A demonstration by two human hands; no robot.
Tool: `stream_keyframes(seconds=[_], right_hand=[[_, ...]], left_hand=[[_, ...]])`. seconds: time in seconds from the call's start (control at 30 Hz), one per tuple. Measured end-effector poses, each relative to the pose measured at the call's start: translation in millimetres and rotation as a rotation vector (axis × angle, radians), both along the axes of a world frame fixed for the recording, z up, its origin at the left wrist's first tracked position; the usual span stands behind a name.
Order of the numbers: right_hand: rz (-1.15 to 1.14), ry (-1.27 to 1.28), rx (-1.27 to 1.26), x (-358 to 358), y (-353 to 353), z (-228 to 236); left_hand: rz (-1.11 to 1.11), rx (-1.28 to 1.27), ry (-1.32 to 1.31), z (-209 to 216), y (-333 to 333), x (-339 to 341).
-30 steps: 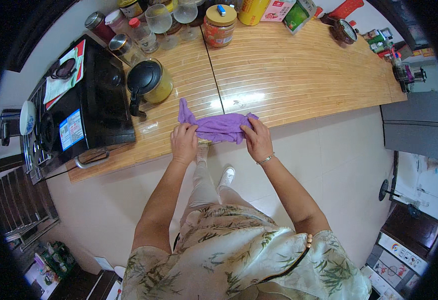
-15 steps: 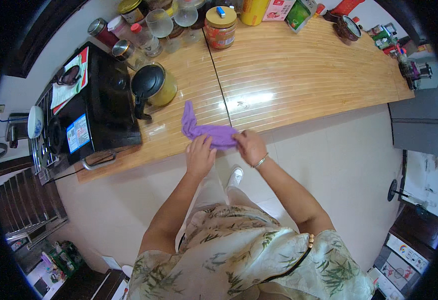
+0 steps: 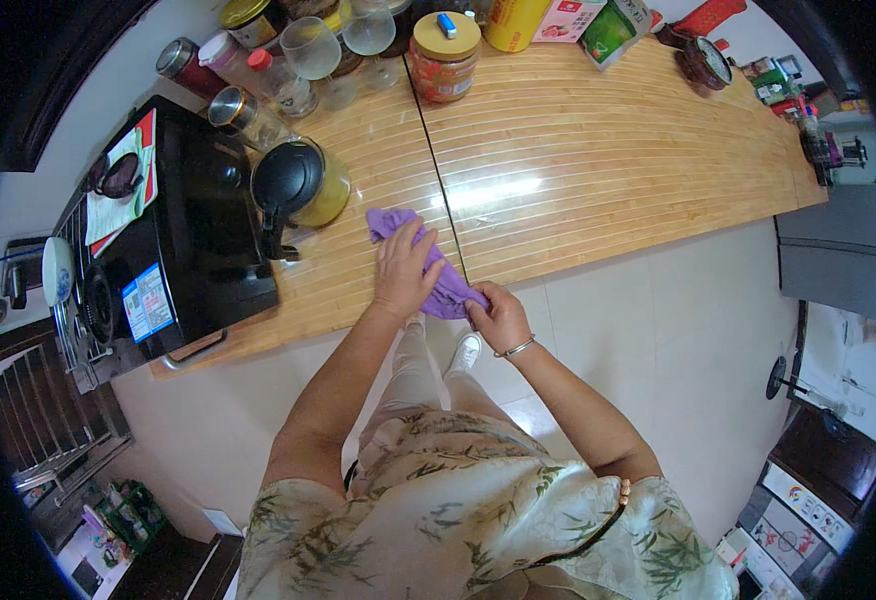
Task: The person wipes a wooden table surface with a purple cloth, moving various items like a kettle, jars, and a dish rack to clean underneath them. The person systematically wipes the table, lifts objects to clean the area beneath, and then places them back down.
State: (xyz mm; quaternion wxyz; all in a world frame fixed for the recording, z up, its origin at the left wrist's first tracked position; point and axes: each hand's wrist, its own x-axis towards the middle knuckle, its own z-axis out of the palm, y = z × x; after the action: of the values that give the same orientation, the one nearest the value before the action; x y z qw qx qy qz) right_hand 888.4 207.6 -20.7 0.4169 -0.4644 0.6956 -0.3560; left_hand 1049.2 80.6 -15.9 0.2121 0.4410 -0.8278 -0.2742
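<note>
A purple cloth (image 3: 446, 292) lies bunched and slanted over the front edge of the wooden counter (image 3: 598, 170). My left hand (image 3: 404, 272) rests flat on its upper part, fingers stretched out and a little apart. At the cloth's lower right end, my right hand (image 3: 501, 320) pinches it between thumb and fingers, just off the counter's edge. A silver bangle is on the right wrist. Left of the cloth stands a glass jug (image 3: 332, 192) with a black lid and handle, holding something yellow.
A black oven-like appliance (image 3: 198, 220) with papers and sunglasses on top fills the counter's left end. Wine glasses (image 3: 310, 50), bottles and a yellow-lidded jar (image 3: 445, 62) line the back. Packages and a dark round pot (image 3: 703, 65) stand farther right. A dark seam crosses the counter.
My left hand has moved up onto the cloth and flattened over it. My right hand has shifted slightly down, and the cloth now slants from upper left to lower right.
</note>
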Motion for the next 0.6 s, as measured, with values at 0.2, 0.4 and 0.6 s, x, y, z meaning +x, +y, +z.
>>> stream_keyframes(seconds=[0.2,0.4,0.6], right_hand=[[0.055,-0.205,0.155,21,27,-18],[-0.13,-0.214,0.126,23,20,-17],[-0.158,-0.176,0.096,6,-12,-14]], left_hand=[[0.085,-0.003,-0.225,-13,26,16],[-0.12,-0.063,-0.386,-5,-7,-18],[-0.038,-0.163,-0.396,-11,0,-40]])
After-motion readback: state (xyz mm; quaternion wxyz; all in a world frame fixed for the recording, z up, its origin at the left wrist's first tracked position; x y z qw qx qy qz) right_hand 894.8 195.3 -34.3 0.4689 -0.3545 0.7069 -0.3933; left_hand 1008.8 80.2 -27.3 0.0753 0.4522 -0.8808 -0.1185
